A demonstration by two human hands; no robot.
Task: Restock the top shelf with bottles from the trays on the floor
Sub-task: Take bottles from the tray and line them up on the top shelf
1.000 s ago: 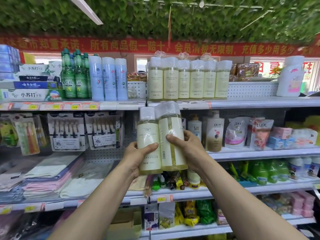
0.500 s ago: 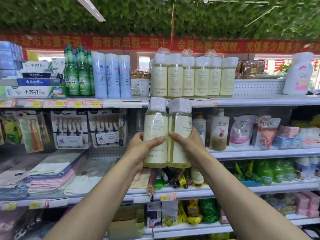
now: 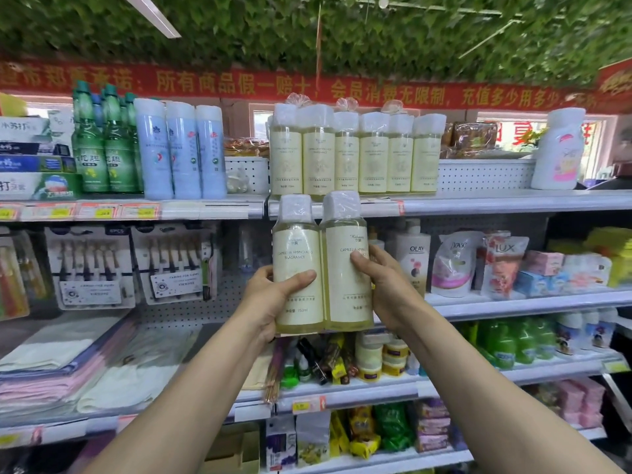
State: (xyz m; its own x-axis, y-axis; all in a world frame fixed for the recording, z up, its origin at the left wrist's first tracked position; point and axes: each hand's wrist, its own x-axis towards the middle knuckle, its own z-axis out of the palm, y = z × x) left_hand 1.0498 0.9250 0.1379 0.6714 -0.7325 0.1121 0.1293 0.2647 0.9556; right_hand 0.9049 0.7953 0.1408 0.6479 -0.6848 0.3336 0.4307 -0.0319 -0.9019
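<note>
I hold one pale yellow shampoo bottle (image 3: 297,265) in my left hand (image 3: 273,299) and another one (image 3: 347,261) in my right hand (image 3: 386,289), side by side and touching. Their wrapped caps reach just up to the top shelf (image 3: 478,201) edge. The row of matching bottles (image 3: 354,152) stands right above. I think my two could bump the shelf edge, or knock that front row over. The plastic wrap looks slippery too.
</note>
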